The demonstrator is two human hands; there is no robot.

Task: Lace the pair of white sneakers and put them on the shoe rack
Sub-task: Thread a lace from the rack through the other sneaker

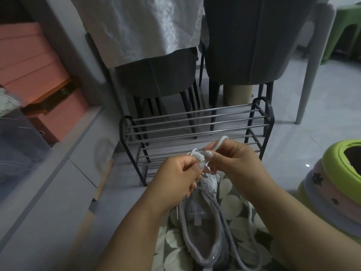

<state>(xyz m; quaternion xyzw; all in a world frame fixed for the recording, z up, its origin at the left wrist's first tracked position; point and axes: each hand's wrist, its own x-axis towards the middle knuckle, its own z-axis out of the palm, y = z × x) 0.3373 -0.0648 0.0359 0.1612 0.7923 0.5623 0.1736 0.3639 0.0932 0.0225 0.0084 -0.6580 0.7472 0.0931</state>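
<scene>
A white sneaker (203, 229) is seen lying on a patterned lap cloth (240, 210), toe toward the shoe rack (195, 132), as its lace (219, 142) is worked near the front eyelets. The lace is pinched between thumb and fingers of the right hand (234, 163), with a loop arching above the knuckles; the left hand (175, 177) is curled around the toe end of the upper, though exactly what its fingertips hold is hidden. Both grips are thus closed, one on the lace, one on the shoe.

The rack stands empty of shoes on the tiled floor just beyond, in front of two dark chairs (240, 45). A second sneaker cannot be made out. Loose lengths of lace are trailed along the shoe's open collar and over the cloth.

The step appears to be threading at the lower eyelets, with much of the lacing judged unfinished. It is best done with the lace tip held close to its end, the eyelet tab steadied by the left hand, and the slack drawn through evenly so that both ends are kept matched. The trailing lace could be snagged or twisted if pulled hastily.
</scene>
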